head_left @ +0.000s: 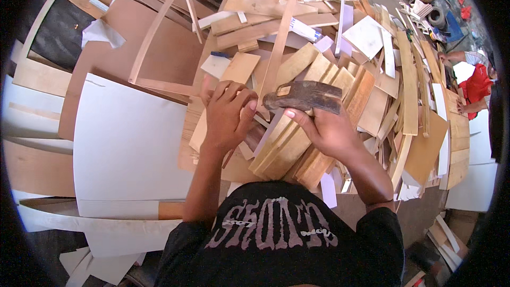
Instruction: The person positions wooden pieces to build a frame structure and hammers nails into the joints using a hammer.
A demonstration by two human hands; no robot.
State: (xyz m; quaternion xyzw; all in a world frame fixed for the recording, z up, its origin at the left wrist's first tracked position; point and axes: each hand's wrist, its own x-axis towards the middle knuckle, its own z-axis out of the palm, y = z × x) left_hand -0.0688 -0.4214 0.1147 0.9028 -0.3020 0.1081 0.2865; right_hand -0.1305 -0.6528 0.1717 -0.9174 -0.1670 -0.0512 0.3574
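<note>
A slim, pale wooden frame [280, 37] lies tilted across the stacked wood in front of me. My left hand [227, 109] is over its near bar by the right corner, fingers curled round the bar and thumb toward the corner. The hand hides that stretch of bar, and anything small in the fingers cannot be made out. My right hand [333, 132] grips a hammer [304, 95] close up at its dark, worn metal head. The head points left, almost touching the frame's corner. Beneath the hammer lie grooved wooden mouldings [287, 146].
White panels [130, 149] and brown boards [154, 48] spread to the left. Loose offcuts [366, 37] pile up at the far right, with long strips [408, 85] beside them. At the right edge a person's hand [467, 108] rests near boards, next to red cloth [474, 82].
</note>
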